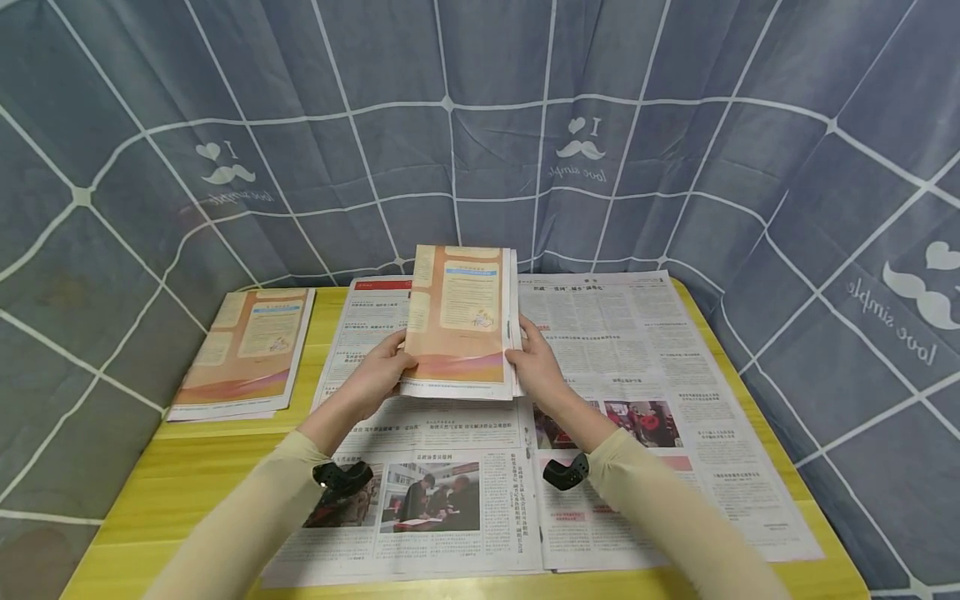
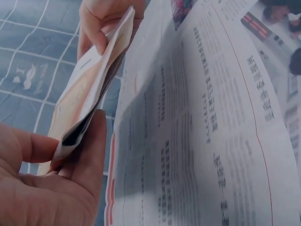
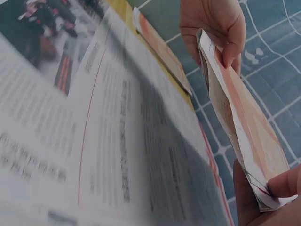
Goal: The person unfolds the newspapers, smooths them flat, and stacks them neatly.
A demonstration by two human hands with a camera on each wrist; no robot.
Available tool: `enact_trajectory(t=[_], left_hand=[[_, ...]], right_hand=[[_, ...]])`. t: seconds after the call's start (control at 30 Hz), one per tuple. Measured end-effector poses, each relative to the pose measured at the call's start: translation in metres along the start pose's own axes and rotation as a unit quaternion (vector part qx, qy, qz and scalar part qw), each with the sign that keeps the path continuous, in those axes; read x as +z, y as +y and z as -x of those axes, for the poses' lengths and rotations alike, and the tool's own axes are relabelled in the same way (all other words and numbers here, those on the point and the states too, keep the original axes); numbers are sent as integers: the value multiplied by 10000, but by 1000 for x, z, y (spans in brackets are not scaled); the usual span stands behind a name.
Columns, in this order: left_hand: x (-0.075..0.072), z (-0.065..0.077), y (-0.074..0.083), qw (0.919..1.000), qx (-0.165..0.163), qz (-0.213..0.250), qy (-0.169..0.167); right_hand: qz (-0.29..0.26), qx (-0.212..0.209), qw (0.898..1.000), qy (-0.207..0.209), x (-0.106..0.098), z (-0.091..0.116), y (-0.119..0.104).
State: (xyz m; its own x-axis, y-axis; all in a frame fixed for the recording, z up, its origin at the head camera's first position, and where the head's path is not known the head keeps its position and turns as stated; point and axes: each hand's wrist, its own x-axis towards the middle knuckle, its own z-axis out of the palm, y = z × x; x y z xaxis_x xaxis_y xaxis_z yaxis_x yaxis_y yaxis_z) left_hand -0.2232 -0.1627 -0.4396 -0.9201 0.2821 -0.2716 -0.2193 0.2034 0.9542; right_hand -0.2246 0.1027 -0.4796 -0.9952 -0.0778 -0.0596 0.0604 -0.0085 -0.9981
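Note:
Both hands hold up a folded newspaper [image 1: 461,325] with an orange-and-cream printed face, raised over the spread newspaper. My left hand [image 1: 381,375] grips its left edge, thumb on the printed face and fingers behind. On the opposite edge, my right hand [image 1: 536,362] grips it the same way. In the left wrist view, the folded newspaper [image 2: 87,94] shows several layers parting along its lower side, with a dark gap between them. The right wrist view shows the right thumb [image 3: 284,182] pressing the printed face near a corner.
Under the hands, an open newspaper [image 1: 615,358] with photos covers the middle of the yellow table [image 1: 150,483]. A second folded newspaper [image 1: 243,350] with the same orange face lies at the left. A grey curtain [image 1: 495,150] with white lines surrounds the table's back and sides.

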Motion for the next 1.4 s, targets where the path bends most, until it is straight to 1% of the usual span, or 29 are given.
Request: enact_trajectory(t=[0.1,0.2,0.33,0.53,0.73,0.93,1.13,1.27,1.4], left_hand=[[9,-7,-1,9998,36,-10,-208],[19,-13,-3,9992,132,-203,-330],[31,-18,-9,9978,207,-477,-416],[48,-22,-15,9942,297,-894,-519],[63,-25,-22,9942,290,-841,-603],[71,-25,-27,9901,375,-1185,-650],[75,-26,-31,9859,259,-1493,-704],[77,-29,-34,9853,245,-1532,-713],[78,-30,-35,9875,214,-1270,-913]], right_hand=[[235,36,9997,66,-12,3,3],[379,126,9991,151,-24,7,5],[443,238,9985,217,-37,12,10],[540,432,9972,293,-54,18,20],[727,530,9956,263,-65,23,22],[1025,603,9926,244,-72,26,26],[1236,680,9897,246,-74,27,28],[1327,734,9881,255,-76,25,31],[1444,751,9862,289,-76,24,34]])
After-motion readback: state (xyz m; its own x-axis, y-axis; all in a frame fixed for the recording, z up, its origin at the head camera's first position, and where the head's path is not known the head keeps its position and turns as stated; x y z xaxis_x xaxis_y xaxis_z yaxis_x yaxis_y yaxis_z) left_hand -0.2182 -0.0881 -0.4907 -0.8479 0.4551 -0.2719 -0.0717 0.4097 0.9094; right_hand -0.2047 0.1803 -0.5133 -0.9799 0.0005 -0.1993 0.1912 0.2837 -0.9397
